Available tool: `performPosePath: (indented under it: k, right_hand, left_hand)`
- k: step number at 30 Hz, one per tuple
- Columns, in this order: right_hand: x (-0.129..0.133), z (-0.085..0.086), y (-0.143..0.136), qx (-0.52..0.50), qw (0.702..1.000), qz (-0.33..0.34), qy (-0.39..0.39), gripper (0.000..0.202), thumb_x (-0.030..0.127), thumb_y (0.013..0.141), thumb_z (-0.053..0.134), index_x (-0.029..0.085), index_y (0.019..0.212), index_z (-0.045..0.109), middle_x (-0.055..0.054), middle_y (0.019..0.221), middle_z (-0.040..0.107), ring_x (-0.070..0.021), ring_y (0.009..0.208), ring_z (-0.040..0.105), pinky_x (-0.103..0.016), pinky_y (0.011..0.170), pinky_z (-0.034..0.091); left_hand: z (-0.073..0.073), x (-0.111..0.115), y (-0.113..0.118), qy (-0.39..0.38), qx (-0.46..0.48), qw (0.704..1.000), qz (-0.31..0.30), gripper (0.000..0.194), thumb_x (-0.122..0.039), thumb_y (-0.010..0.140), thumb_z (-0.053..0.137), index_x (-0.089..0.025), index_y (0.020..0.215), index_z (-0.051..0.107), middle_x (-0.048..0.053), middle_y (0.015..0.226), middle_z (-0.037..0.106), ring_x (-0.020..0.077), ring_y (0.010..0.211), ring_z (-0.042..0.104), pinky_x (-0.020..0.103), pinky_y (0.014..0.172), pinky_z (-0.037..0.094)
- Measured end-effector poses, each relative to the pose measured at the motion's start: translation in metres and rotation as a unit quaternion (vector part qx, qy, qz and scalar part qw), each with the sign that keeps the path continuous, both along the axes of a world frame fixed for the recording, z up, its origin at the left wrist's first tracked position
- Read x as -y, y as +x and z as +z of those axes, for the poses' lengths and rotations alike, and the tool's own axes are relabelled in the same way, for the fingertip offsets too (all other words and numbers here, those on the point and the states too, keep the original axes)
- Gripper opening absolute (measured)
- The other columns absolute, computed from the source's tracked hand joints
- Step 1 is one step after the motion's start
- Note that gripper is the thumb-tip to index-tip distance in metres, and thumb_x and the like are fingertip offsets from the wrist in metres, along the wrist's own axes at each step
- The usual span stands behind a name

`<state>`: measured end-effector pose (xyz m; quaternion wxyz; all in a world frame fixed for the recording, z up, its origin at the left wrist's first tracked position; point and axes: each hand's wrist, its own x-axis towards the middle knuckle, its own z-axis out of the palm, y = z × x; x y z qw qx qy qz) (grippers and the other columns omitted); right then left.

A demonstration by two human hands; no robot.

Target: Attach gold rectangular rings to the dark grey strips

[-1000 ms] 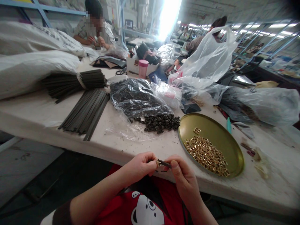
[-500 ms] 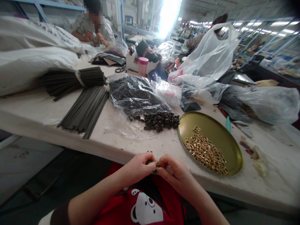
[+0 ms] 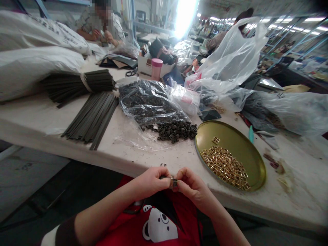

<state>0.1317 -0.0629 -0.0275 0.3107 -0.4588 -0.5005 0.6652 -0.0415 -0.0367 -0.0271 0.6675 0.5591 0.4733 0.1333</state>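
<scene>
Close to the table's front edge, my left hand (image 3: 155, 180) pinches a short dark strap (image 3: 175, 185) that has a gold buckle (image 3: 171, 181) on it. The fingertips of my right hand (image 3: 191, 187) are closed on the strap's other side. Fingers hide most of the strap, so how it runs through the buckle cannot be made out. Two small dark pieces (image 3: 163, 164) lie on the edge just beyond my left hand. Right of my hands, a round gold tray (image 3: 242, 147) holds a heap of gold buckles (image 3: 225, 167).
Small dark loops (image 3: 176, 132) spill from a clear plastic bag (image 3: 151, 102) mid-table. Dark strips lie loose (image 3: 91, 118) and bundled (image 3: 99, 81) on the left, near white sacks (image 3: 38, 68). Behind stand a pink-lidded jar (image 3: 156, 70) and a plastic bag (image 3: 230, 61). A person (image 3: 102, 27) sits opposite.
My right hand has shifted slightly right, away from my left. More of the dark strap and buckle now shows between my fingertips. The view has tilted a little.
</scene>
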Motion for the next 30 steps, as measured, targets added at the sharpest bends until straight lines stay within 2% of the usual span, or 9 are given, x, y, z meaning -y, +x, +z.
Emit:
performPosePath:
  k: [4, 7, 10, 14, 18, 22, 26, 28, 30]
  right_hand:
    - [0.001, -0.007, -0.004, -0.029, 0.998, -0.04, -0.024, 0.02, 0.037, 0.079, 0.054, 0.02, 0.076, 0.044, 0.004, 0.064, 0.052, -0.0104, 0.059, 0.049, -0.024, 0.059, 0.04]
    - [0.002, -0.011, -0.005, 0.073, 0.993, -0.07, 0.067, 0.015, 0.033, 0.079, 0.053, 0.02, 0.077, 0.047, 0.003, 0.065, 0.052, -0.0109, 0.059, 0.049, -0.023, 0.057, 0.04]
    - [0.001, -0.011, -0.005, 0.206, 0.958, -0.093, 0.175, 0.007, 0.025, 0.077, 0.055, 0.019, 0.077, 0.051, 0.002, 0.067, 0.054, -0.0119, 0.062, 0.05, -0.024, 0.059, 0.04]
    - [-0.002, -0.011, -0.006, 0.228, 0.949, -0.106, 0.193, 0.008, 0.026, 0.078, 0.054, 0.019, 0.078, 0.051, 0.002, 0.067, 0.055, -0.0125, 0.06, 0.052, -0.024, 0.057, 0.042]
    - [0.001, -0.009, -0.012, 0.231, 0.927, -0.131, 0.266, 0.004, 0.023, 0.079, 0.054, 0.02, 0.079, 0.055, -0.001, 0.071, 0.058, -0.0149, 0.066, 0.055, -0.027, 0.061, 0.045]
    - [0.011, -0.009, -0.017, 0.257, 0.89, -0.095, 0.364, 0.016, 0.015, 0.08, 0.049, 0.021, 0.091, 0.059, -0.006, 0.087, 0.06, -0.0181, 0.08, 0.058, -0.031, 0.07, 0.048]
    - [0.014, -0.012, -0.017, 0.298, 0.862, -0.098, 0.398, 0.02, 0.014, 0.077, 0.052, 0.022, 0.094, 0.062, -0.007, 0.091, 0.063, -0.0196, 0.083, 0.059, -0.033, 0.074, 0.048]
    - [0.012, -0.011, -0.015, 0.288, 0.869, -0.121, 0.385, 0.015, 0.016, 0.079, 0.051, 0.021, 0.088, 0.063, -0.007, 0.087, 0.064, -0.019, 0.08, 0.059, -0.032, 0.073, 0.048]
    - [0.009, -0.006, -0.014, 0.25, 0.895, -0.14, 0.343, 0.012, 0.02, 0.081, 0.051, 0.02, 0.083, 0.063, -0.005, 0.081, 0.064, -0.018, 0.077, 0.059, -0.03, 0.07, 0.048]
  left_hand:
    - [0.001, -0.001, 0.001, 0.005, -0.005, 1.0, 0.002, 0.015, -0.029, 0.07, 0.049, -0.015, 0.071, 0.052, -0.006, 0.057, 0.043, 0.0086, 0.055, 0.037, 0.019, 0.048, 0.026]
    - [0.001, 0.0, 0.001, 0.061, -0.026, 0.998, -0.01, 0.017, -0.029, 0.073, 0.046, -0.014, 0.073, 0.054, -0.005, 0.062, 0.047, 0.0106, 0.06, 0.042, 0.02, 0.052, 0.03]
    - [0.003, 0.001, 0.0, 0.117, -0.035, 0.992, -0.036, 0.017, -0.026, 0.076, 0.042, -0.015, 0.08, 0.055, -0.002, 0.071, 0.053, 0.0131, 0.068, 0.046, 0.022, 0.059, 0.034]
    - [0.009, 0.003, 0.0, 0.148, -0.05, 0.987, -0.049, 0.016, -0.025, 0.08, 0.038, -0.016, 0.081, 0.052, -0.001, 0.074, 0.054, 0.014, 0.07, 0.047, 0.023, 0.06, 0.035]
    - [0.01, 0.003, 0.0, 0.149, -0.053, 0.987, -0.03, 0.02, -0.03, 0.083, 0.035, -0.018, 0.074, 0.048, -0.003, 0.067, 0.05, 0.0132, 0.064, 0.046, 0.023, 0.058, 0.034]
    - [0.008, 0.003, -0.001, 0.136, -0.045, 0.99, -0.009, 0.017, -0.028, 0.08, 0.037, -0.017, 0.076, 0.05, -0.002, 0.071, 0.053, 0.0138, 0.068, 0.047, 0.023, 0.061, 0.035]
    - [0.011, 0.004, -0.002, 0.107, -0.036, 0.993, 0.012, 0.013, -0.024, 0.075, 0.043, -0.016, 0.08, 0.051, -0.002, 0.074, 0.054, 0.0147, 0.073, 0.048, 0.023, 0.062, 0.036]
    - [0.014, 0.004, -0.003, 0.088, -0.011, 0.996, 0.006, 0.012, -0.023, 0.076, 0.04, -0.017, 0.074, 0.05, -0.003, 0.068, 0.051, 0.0133, 0.068, 0.047, 0.022, 0.06, 0.035]
    - [0.016, 0.005, -0.004, 0.081, 0.017, 0.997, -0.003, 0.02, -0.022, 0.079, 0.034, -0.017, 0.069, 0.05, -0.003, 0.062, 0.048, 0.0121, 0.063, 0.046, 0.021, 0.058, 0.035]
